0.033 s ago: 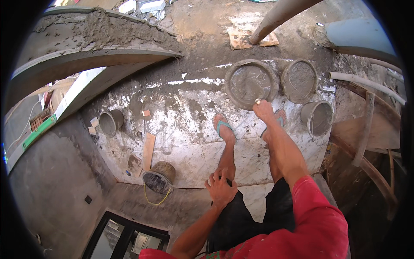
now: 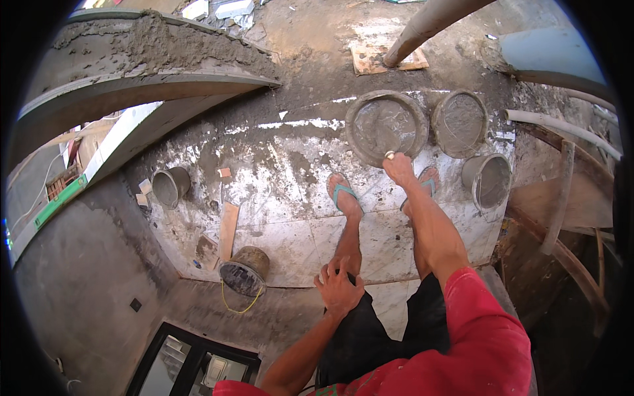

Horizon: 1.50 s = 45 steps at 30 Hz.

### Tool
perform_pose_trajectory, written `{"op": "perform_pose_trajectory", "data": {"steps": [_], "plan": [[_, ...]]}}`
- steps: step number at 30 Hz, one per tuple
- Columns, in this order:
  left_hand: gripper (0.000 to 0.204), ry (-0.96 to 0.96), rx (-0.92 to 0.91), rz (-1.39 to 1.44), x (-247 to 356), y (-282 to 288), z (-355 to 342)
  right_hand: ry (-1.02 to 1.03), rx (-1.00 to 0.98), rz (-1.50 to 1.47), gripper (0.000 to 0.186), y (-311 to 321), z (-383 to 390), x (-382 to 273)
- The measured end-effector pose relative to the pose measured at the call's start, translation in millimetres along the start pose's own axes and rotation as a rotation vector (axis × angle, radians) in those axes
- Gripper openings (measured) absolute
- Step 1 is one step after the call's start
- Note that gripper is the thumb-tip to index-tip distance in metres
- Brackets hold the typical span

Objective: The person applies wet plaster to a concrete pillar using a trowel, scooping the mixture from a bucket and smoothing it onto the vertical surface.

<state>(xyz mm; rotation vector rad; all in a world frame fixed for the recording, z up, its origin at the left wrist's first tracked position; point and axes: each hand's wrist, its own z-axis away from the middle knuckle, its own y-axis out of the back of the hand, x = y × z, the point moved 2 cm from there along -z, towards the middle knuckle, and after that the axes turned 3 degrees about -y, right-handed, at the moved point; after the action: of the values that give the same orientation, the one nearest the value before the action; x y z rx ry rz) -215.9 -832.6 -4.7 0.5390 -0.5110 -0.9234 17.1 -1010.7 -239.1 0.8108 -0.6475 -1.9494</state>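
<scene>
Beyond the right hand (image 2: 401, 171), curled round a pale handle (image 2: 389, 156), mortar (image 2: 381, 125) apparently being worked in basin (image 2: 352, 140); further strokes would want firm grip; left hand (image 2: 339, 290) spread on leg (image 2: 348, 247).

Wooden strip (image 2: 228, 230) lies on tiled floor (image 2: 281, 247); round post (image 2: 432, 30) stands on flat board (image 2: 366, 61); light-blue cylinder (image 2: 551, 56) upper right.

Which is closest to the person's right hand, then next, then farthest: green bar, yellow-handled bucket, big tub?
1. Big tub: right by the right hand, just ahead.
2. Yellow-handled bucket: over to the left.
3. Green bar: far left.
</scene>
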Motion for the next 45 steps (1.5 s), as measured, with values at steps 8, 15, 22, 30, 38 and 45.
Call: {"op": "perform_pose_trajectory", "data": {"steps": [8,15,22,30,38,45], "plan": [[0.061,-0.016,0.021,-0.025,-10.3,3.0,-0.3,-0.264,-0.613,-0.864,0.023,-18.0,34.4,17.3],[0.062,-0.030,0.015,-0.010,-13.2,9.1,-7.1,-0.086,-0.442,-0.729,0.017,13.7,38.0,9.4],[0.060,-0.066,0.054,-0.077,-8.1,15.6,-7.2,-0.109,-0.446,-1.195,0.012,73.6,73.0,-58.0],[0.061,-0.047,0.068,-0.066,-18.2,12.0,-2.8,0.042,0.469,-1.464,0.024,52.1,40.5,-190.9],[0.065,-0.004,-0.099,-0.172,-30.4,-26.9,5.1,0.168,0.272,-1.004,0.026,-26.6,51.6,-370.5],[0.067,-0.145,0.050,-0.210,-29.7,-42.8,13.4,0.667,-0.084,-1.176,0.019,3.7,232.2,-288.1]]}}
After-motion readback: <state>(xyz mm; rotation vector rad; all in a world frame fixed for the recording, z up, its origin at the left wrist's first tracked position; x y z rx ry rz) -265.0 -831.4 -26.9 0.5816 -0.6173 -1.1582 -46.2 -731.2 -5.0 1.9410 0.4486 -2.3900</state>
